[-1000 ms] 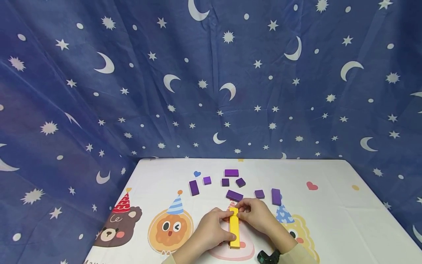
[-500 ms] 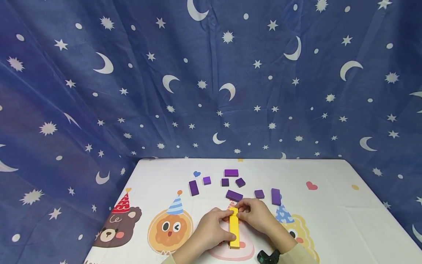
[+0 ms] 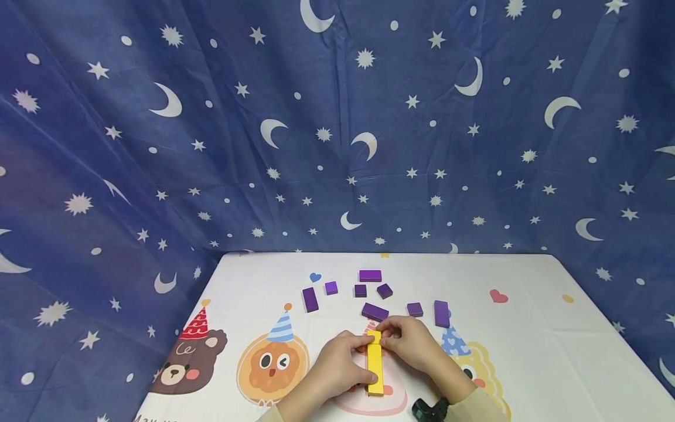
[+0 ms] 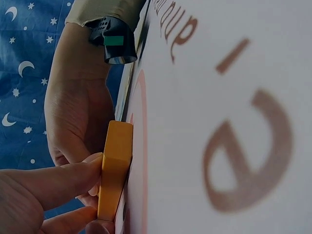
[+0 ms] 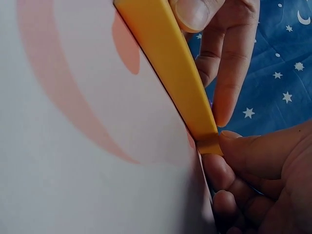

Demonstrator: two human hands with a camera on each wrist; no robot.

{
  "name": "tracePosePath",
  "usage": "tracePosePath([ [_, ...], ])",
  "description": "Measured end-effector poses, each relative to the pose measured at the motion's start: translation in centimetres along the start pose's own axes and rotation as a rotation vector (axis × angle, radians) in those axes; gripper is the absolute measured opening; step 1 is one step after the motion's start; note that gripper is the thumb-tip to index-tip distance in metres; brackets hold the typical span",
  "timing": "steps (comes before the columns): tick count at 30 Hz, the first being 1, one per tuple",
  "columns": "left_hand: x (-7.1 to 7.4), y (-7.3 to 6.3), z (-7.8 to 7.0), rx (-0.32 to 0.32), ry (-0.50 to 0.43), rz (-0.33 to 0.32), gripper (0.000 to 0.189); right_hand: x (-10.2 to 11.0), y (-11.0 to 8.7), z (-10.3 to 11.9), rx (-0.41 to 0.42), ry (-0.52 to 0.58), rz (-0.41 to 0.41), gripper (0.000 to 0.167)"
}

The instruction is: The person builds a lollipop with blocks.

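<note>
A long yellow block (image 3: 375, 368) lies on the printed white cloth, with a short yellow block (image 3: 374, 336) end to end with it at its far end. My left hand (image 3: 336, 366) presses on the row from the left: the thumb rests near the close end and the index finger reaches to the far end. From the right, my right hand (image 3: 413, 344) pinches the short block between thumb and index finger. The right wrist view shows the seam between the long block (image 5: 173, 73) and the short block (image 5: 209, 145); fingertips partly cover the short one.
Several purple blocks lie scattered beyond the hands, among them an oblong one (image 3: 375, 312) just past the yellow row, one (image 3: 442, 314) to the right and one (image 3: 310, 299) to the left. A blue curtain (image 3: 337, 146) with moons and stars hangs behind the table (image 3: 548, 305).
</note>
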State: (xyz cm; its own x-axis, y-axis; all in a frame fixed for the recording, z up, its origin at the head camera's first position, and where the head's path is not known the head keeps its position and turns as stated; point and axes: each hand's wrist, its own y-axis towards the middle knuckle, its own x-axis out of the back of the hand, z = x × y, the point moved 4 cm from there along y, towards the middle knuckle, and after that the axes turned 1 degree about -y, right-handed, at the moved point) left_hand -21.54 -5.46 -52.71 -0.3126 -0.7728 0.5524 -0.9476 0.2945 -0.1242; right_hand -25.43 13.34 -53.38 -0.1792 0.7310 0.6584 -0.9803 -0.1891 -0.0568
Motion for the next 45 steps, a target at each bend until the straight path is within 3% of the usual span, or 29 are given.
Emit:
tracePosePath([
  [15, 0.1, 0.2, 0.2, -0.009, 0.047, -0.005, 0.073, 0.5, 0.1, -0.3, 0.005, 0.04, -0.031, 0.022],
  [33, 0.2, 0.1, 0.0, -0.011, 0.054, -0.008, 0.072, 1.8, 0.5, -0.6, -0.08, 0.041, -0.145, 0.023],
  [45, 0.2, 0.1, -0.1, -0.001, 0.056, -0.006, 0.072, 2.2, 1.4, -1.1, -0.094, 0.071, -0.162, 0.028],
])
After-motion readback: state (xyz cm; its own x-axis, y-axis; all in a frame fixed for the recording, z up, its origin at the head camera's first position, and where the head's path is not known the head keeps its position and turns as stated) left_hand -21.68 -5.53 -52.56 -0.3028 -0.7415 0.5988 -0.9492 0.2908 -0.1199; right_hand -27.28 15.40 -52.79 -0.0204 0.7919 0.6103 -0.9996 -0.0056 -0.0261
